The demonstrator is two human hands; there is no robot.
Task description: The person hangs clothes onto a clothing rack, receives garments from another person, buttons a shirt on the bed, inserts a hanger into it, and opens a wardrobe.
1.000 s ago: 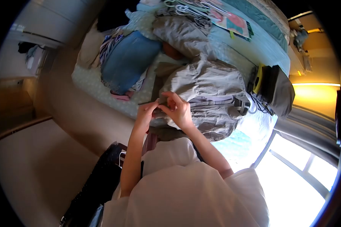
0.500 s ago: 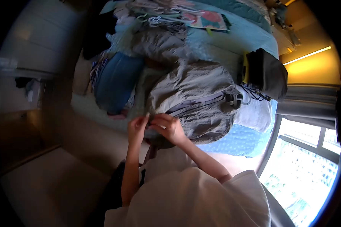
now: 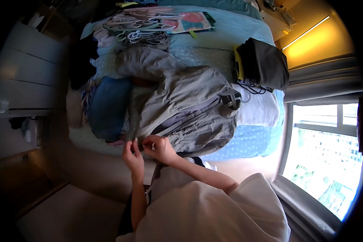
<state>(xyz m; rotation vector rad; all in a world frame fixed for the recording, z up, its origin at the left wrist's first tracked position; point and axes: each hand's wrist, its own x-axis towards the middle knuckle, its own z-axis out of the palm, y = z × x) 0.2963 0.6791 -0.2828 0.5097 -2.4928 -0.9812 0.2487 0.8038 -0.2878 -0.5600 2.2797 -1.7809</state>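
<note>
A grey jacket (image 3: 193, 86) lies spread and wrinkled on the bed, its front partly open over a paler lining. At its collar, on the right, the hook of a hanger (image 3: 248, 97) pokes out. My left hand (image 3: 134, 159) is closed in a pinch at the jacket's near lower edge. Right beside it, my right hand (image 3: 162, 150) has its fingers curled and pinched on the same edge. The fingers hide the exact bit of the jacket between them, perhaps the bottom of its front opening.
Blue jeans (image 3: 109, 107) lie folded left of the jacket. Farther back are several hangers (image 3: 143, 24) in a pile and a printed bag (image 3: 189, 22). Dark folded clothes (image 3: 270, 66) and a white garment (image 3: 258, 107) sit on the right of the bed (image 3: 246, 143), near a window (image 3: 322, 161).
The view has shifted, so the bed and clothes appear lower and farther left. Both hands stay together at the jacket's edge; the right hand's fingers look more tightly curled.
</note>
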